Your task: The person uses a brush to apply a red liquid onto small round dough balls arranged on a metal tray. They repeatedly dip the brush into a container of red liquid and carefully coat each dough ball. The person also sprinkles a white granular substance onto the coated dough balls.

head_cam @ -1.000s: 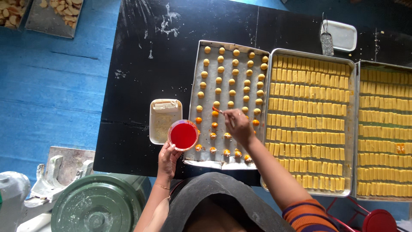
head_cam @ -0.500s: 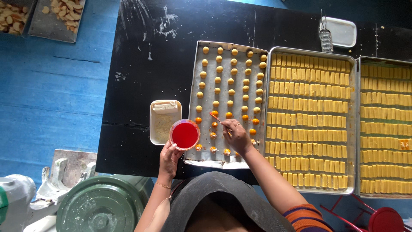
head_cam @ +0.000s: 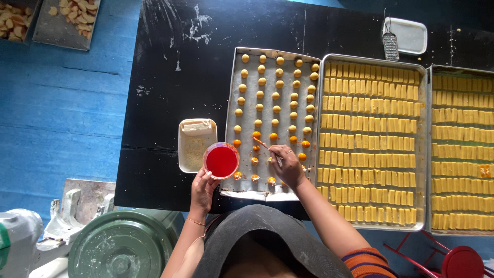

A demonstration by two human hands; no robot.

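1. Sitting at the far left, well away from both hands, a round green lid [head_cam: 123, 252] lies low beside a pale machine part [head_cam: 20, 231], and trays of cut pale pieces [head_cam: 67, 18] lie at the top corner on the blue floor [head_cam: 56, 113].
2. Just left of the left hand, a small cream rectangular dish [head_cam: 194, 146] rests on the black bench [head_cam: 170, 77].
3. The left hand [head_cam: 203, 188] is closed around the underside of a small clear bowl of red liquid [head_cam: 221, 160], holding it at the near left corner of the first tray.
4. The right hand [head_cam: 287, 166] is closed on a thin brush [head_cam: 263, 144], whose tip points up and left, at a dough ball in the tray.
5. Under the right hand lies a metal tray [head_cam: 231, 92] of small round dough balls [head_cam: 277, 85]; those nearest the hand look darker orange, those farther away paler yellow.
6. To the right of the right hand, touching that tray, a second tray [head_cam: 423, 154] holds rows of yellow sticks [head_cam: 370, 123], and a third tray [head_cam: 463, 149] like it lies beyond.
7. Far above them sit a small grater [head_cam: 391, 45] and a white dish [head_cam: 411, 35].
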